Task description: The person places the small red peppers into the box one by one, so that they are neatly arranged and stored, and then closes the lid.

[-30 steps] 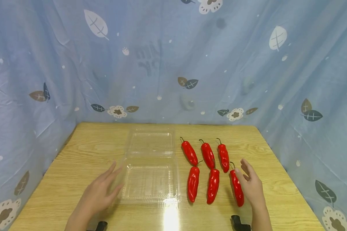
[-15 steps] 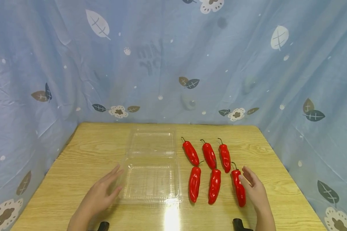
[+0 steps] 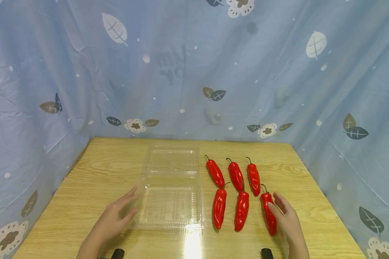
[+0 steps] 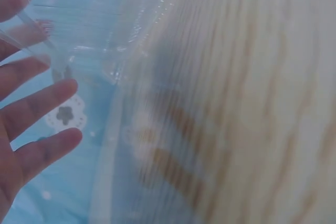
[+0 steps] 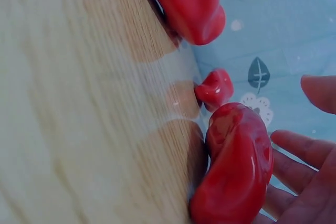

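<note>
A clear plastic clamshell box [image 3: 168, 205] lies unfolded on the table, its lid half [image 3: 173, 162] toward the back. At the box's left side is my left hand [image 3: 111, 217], fingers relaxed and spread; in the left wrist view the fingers [image 4: 31, 109] overlap the see-through edge. My right hand [image 3: 288, 217] is beside the rightmost front red chili pepper [image 3: 268, 212], thumb over its near side and fingers extended to its right. In the right wrist view this pepper [image 5: 233, 166] stands in front of the loosely straight fingers, the thumb apart above it.
Several more red chili peppers with green stems lie in two rows right of the box, such as the front left one [image 3: 219, 208] and the back right one [image 3: 254, 179]. A patterned blue cloth [image 3: 194, 72] surrounds the wooden table [image 3: 94, 172].
My right hand has drawn slightly back and right along the pepper, its thumb now lower on it. The left hand stays about where it was. The whole view shifts slightly.
</note>
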`<state>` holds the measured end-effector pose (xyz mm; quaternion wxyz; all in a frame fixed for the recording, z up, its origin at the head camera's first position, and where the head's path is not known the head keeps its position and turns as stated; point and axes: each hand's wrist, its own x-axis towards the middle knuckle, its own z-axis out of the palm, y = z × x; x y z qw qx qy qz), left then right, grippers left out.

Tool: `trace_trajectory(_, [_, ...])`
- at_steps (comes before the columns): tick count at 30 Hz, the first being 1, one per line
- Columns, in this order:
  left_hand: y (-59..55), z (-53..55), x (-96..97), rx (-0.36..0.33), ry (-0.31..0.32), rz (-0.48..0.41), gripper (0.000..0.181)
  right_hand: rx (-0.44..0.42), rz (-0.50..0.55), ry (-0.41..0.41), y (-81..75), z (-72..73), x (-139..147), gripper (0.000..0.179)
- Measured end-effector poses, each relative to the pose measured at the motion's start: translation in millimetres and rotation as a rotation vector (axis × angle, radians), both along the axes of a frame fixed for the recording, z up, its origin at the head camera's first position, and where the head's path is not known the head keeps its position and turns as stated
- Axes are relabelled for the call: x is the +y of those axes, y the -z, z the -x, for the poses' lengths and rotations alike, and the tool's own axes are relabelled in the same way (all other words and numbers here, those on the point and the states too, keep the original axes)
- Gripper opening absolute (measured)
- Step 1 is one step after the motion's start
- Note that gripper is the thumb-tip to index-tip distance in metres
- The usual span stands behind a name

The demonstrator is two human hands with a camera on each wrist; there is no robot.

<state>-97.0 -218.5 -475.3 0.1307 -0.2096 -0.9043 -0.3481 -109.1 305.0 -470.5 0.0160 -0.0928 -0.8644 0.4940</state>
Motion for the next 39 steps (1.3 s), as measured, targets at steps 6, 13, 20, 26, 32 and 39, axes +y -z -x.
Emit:
trace_trajectory(6, [-0.3, -0.7, -0.6, -0.011, 0.019, -0.032, 0.036, -0.084, -0.006, 0.012, 3.9, 1.2, 2.0, 0.071])
trace_trajectory(13, [6.9, 0.9, -3.8, -0.007, 0.048, -0.068, 0.036, -0.112, -0.003, 0.012, 6.2, 0.8, 1.3, 0.073])
trace_trajectory(20, [11.4, 1.4, -5.2, 0.005, 0.097, -0.147, 0.037, -0.107, -0.017, 0.024, 8.0, 1.6, -2.0, 0.072])
trace_trajectory(26, [13.3, 2.4, -5.4, -0.029, 0.156, -0.248, 0.038, -0.124, -0.023, 0.032, 12.0, 3.6, -2.2, 0.076])
trace_trajectory(32, [16.5, 3.3, -4.8, -0.057, 0.156, -0.292, 0.037, -0.133, -0.038, 0.051, 14.1, 4.6, -1.9, 0.077])
trace_trajectory(39, [17.7, 3.2, -2.6, -0.072, 0.157, -0.323, 0.039, -0.123, -0.051, 0.052, 15.5, 4.7, -2.5, 0.077])
